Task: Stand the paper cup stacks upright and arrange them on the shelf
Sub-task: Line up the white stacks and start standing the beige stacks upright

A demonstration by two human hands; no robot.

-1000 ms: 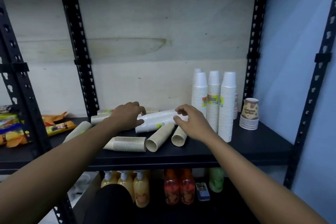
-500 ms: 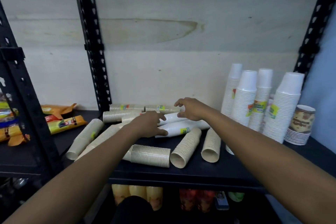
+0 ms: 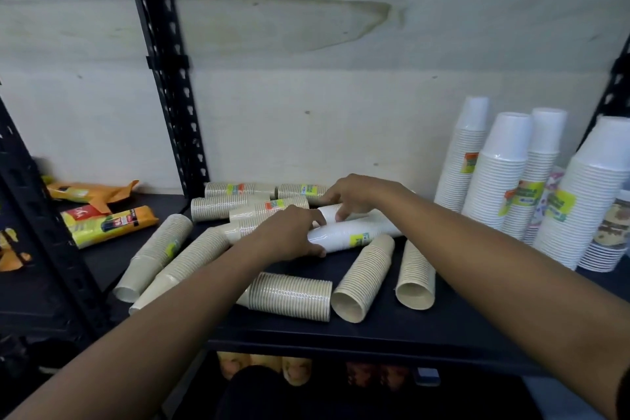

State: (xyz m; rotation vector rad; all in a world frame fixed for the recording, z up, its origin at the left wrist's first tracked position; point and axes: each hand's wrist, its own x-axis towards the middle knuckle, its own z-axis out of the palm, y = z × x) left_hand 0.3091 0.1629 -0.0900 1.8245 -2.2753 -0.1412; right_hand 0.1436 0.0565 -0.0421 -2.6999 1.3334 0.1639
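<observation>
- Lying on its side near the middle of the shelf (image 3: 426, 327), a white cup stack (image 3: 354, 235) points its narrow closed end to the left. It is a long ribbed column of nested cups with a yellow-green label on its flank.
- A second white stack (image 3: 332, 213) lies just behind it, mostly hidden by the hands.
- The left hand (image 3: 289, 235) grips the closed end of the front white cup stack, with its fingers (image 3: 312, 215) curled over the top and the thumb underneath.
- The right hand (image 3: 354, 196) reaches over, fingers bent, with the tips on the second white stack. Whether they close round it cannot be told.
- Beige cup stacks (image 3: 289, 295) lie scattered all around on their sides at mixed angles. Two show open mouths toward the front edge, and several carry small coloured labels.
- Upright white stacks (image 3: 501, 174) stand close together at the right end of the shelf, bottoms up and labelled.
- Patterned cups (image 3: 613, 225) sit beside them at the far right, partly cut off.
- Snack packets (image 3: 109, 223) in yellow and orange lie on the neighbouring shelf, left of a black perforated post (image 3: 167, 78).
</observation>
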